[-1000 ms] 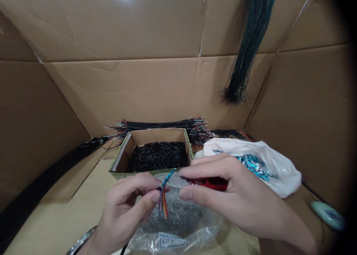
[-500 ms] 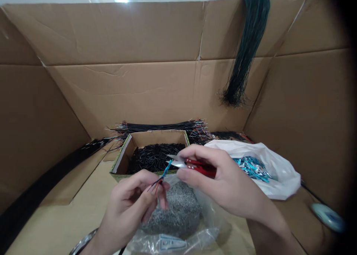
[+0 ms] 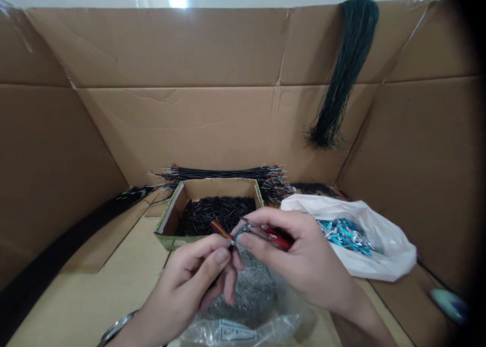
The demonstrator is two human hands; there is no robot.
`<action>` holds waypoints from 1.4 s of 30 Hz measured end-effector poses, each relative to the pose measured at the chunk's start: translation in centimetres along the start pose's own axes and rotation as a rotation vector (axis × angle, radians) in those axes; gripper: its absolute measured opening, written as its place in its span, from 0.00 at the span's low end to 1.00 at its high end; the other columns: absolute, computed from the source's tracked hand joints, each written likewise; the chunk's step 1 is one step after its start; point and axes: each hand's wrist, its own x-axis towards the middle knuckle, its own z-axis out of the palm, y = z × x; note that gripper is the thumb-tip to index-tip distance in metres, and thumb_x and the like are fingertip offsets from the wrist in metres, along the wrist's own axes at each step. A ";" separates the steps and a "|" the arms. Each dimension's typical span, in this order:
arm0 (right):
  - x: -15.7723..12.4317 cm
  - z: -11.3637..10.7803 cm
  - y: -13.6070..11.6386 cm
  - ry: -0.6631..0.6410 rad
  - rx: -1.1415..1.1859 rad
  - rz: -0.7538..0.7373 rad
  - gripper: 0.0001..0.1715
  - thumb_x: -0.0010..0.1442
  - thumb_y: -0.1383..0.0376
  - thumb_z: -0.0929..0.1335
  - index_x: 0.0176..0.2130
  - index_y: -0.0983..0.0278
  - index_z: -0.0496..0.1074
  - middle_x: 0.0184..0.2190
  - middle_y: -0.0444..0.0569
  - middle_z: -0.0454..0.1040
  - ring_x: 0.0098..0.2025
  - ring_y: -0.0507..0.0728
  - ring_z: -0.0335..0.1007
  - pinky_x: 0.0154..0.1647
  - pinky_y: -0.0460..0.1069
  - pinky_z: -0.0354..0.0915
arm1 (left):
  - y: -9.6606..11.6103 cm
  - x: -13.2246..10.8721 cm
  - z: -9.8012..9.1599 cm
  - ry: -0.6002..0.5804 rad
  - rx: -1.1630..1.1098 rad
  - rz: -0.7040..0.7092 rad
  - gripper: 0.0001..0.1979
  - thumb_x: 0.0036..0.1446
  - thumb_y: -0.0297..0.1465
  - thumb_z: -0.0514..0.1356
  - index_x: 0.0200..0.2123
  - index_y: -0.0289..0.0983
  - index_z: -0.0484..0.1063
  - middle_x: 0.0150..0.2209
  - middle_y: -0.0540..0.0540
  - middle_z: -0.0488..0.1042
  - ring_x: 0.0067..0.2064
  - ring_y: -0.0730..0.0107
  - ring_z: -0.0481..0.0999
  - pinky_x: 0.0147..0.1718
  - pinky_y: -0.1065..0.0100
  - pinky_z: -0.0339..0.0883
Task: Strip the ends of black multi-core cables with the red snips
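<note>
My left hand (image 3: 193, 278) pinches a thin black cable between thumb and forefinger. From its end fan out fine orange, red and dark wires (image 3: 221, 230), pointing up and left. A blue strand (image 3: 242, 230) from the same end runs to my right hand (image 3: 304, 251), where thumb and fingertip meet on it. Red-handled thread snips (image 3: 280, 237) lie in that hand, their blades pointing left above the thumb. Below the hands is a clear plastic bag (image 3: 279, 326) of fine grey wire-like scraps (image 3: 252, 286), partly covered by my fingers.
A green-edged box (image 3: 165, 233) of short black tubes stands behind the hands. Beyond it lie bundled black cables (image 3: 220, 173). At right, a white bag (image 3: 398, 253) holds blue foil scraps (image 3: 347, 235). Dark green strands (image 3: 351, 58) hang over the cardboard wall (image 3: 182, 119). Long black cables (image 3: 68, 243) lie left.
The coloured wires now point up and left, apart from the blue strand. My right hand has closed its fingertips on that strand, and the snips' blades have moved off it.
</note>
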 end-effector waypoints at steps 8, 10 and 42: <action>-0.1 0.1 0.2 0.070 -0.133 -0.080 0.08 0.59 0.73 0.73 0.37 0.60 0.79 0.27 0.37 0.77 0.27 0.48 0.70 0.27 0.42 0.62 | 0.5 -0.1 -0.3 0.051 0.097 0.028 0.16 0.68 0.45 0.58 0.37 0.38 0.74 0.22 0.56 0.56 0.22 0.77 0.50 0.19 0.74 0.44; -0.1 0.0 0.3 0.080 -0.158 -0.099 0.12 0.57 0.76 0.73 0.37 0.60 0.79 0.28 0.37 0.78 0.28 0.48 0.70 0.29 0.41 0.63 | 0.5 0.0 -0.2 0.065 0.158 0.041 0.15 0.68 0.44 0.58 0.38 0.39 0.75 0.23 0.56 0.57 0.22 0.77 0.51 0.19 0.74 0.46; -4.2 -11.0 5.6 0.375 -0.825 0.393 0.13 0.66 0.60 0.69 0.33 0.66 0.78 0.31 0.50 0.79 0.32 0.57 0.72 0.36 0.51 0.65 | 1.0 0.7 -2.5 -0.071 0.529 0.060 0.21 0.71 0.45 0.50 0.33 0.40 0.75 0.29 0.50 0.69 0.28 0.72 0.70 0.27 0.75 0.67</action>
